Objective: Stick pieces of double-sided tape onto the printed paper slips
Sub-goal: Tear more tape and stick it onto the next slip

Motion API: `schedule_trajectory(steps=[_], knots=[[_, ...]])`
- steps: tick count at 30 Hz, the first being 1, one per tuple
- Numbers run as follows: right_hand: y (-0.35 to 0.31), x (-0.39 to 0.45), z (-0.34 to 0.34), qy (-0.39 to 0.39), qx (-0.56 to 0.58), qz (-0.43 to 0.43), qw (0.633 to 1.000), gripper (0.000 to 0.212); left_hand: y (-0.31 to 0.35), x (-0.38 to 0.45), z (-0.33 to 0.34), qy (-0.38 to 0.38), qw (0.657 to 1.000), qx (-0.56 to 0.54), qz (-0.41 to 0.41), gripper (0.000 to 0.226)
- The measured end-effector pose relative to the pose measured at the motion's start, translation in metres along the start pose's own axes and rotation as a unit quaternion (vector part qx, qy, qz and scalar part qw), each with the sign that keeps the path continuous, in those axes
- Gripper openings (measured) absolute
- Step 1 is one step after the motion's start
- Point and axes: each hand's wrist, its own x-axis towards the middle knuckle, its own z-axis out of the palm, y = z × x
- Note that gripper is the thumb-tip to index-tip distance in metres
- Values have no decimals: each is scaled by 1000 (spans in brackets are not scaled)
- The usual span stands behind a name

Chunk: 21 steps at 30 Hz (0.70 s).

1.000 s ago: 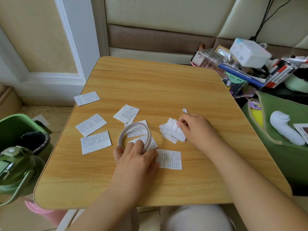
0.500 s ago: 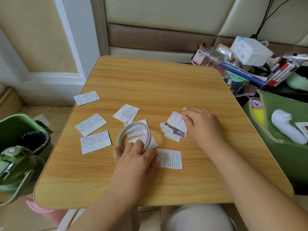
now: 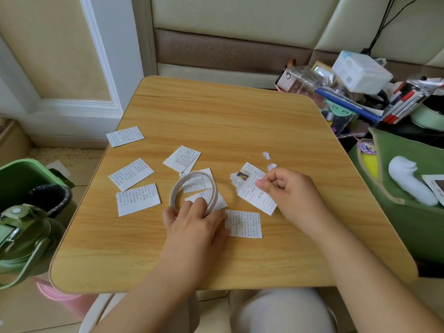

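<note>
At a small wooden table point(image 3: 240, 121), my left hand point(image 3: 194, 227) grips the near rim of a roll of double-sided tape point(image 3: 194, 192), thumb on the left of the ring and fingers curled over and inside it. The roll stands tilted on two printed slips near the table's middle. My right hand point(image 3: 290, 191) pinches one printed paper slip point(image 3: 255, 193) between thumb and curled fingers, its far end over a small pile of slips point(image 3: 236, 180), one of which shows a colour picture.

Other slips lie scattered flat on the tabletop: one at the far left edge point(image 3: 125, 136), two side by side to the left of the roll point(image 3: 131, 173) point(image 3: 137, 199), one just beyond the roll point(image 3: 182, 159), and one nearest me point(image 3: 243, 223), between my two hands and touching my left fingers. Two tiny white scraps point(image 3: 266, 155) lie just beyond my right hand.

To the left of the table stand a green bin point(image 3: 21, 171) and a green bottle point(image 3: 21, 239). To the right sit a green bag point(image 3: 408, 212) with a white object on it and, farther off, a heap of stationery, boxes and pens point(image 3: 360, 92).
</note>
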Motion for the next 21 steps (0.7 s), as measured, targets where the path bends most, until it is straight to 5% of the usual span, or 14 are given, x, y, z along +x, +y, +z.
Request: schedule_trajectory(steps=[9, 21], knots=[[-9, -11, 13, -153, -44, 12, 987, 20, 0, 0, -1, -18, 1000, 2, 4, 21], [-12, -11, 28, -149, -169, -22, 974, 19, -1, 0, -3, -17, 1000, 8, 7, 27]])
